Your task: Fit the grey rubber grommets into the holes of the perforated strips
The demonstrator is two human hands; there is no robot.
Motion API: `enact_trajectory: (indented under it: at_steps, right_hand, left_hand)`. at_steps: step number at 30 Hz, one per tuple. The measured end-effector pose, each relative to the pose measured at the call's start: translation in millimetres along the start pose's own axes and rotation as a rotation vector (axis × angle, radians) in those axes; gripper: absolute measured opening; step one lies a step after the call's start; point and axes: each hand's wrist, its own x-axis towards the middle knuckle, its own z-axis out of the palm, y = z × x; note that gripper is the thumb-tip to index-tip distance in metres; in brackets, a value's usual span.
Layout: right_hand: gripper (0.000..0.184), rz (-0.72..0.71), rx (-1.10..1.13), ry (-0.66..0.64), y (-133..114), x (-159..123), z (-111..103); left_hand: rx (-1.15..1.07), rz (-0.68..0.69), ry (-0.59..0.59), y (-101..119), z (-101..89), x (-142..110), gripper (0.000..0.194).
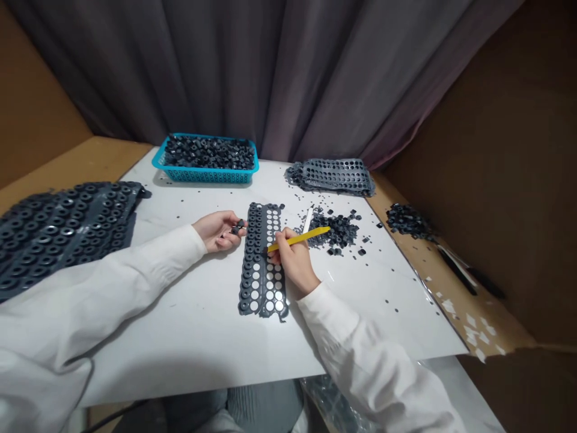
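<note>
Pinching a yellow stick [298,239] in the right hand [294,260], tip slanting left onto a perforated strip [258,260], left hand [219,231] curled shut on dark pieces [237,227]

From my remote seat, I can read no words, labels, brands, numbers or signs anywhere, neither on the yellow tool [297,239] nor on the dark perforated strip [247,276].

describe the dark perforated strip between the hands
The strip is a long, flat, dark grey sheet, rubbery or plastic-looking, lying lengthwise on a white board. Its left columns hold dark rings; its right columns are mostly empty holes showing white. The right hand is over its right edge, with a yellow tool reaching it.
</note>
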Motion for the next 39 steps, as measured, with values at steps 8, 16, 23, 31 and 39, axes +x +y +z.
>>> enact_trajectory:
  at_steps: [8, 16, 23, 31, 39]
  right_hand:
    - [0.031, -0.029, -0.035, -0.033, 3.0, -6.3, -0.3]
    - [0.030, -0.114, -0.168, -0.070, 4.9, -9.9, 2.5]
    - [0.030, -0.134, -0.167, -0.069, 4.5, -10.6, 1.5]
    - [0.030, -0.123, -0.156, -0.068, 3.7, -10.8, 1.0]
    - [0.030, -0.172, -0.237, -0.088, 3.7, -11.3, 1.8]
  left_hand:
    - [0.246, 0.144, -0.025, -1.9, 1.3, 7.5, 0.023]
    - [0.687, 0.163, 0.002, -19.0, 20.7, 5.4, 0.031]
    - [0.246, -0.018, -0.049, -18.2, 20.9, 1.2, 0.026]
    - [0.534, 0.160, 0.091, -23.8, 21.8, -0.9, 0.023]
    - [1.612, 0.555, 0.121, -23.3, 24.4, 1.2, 0.016]
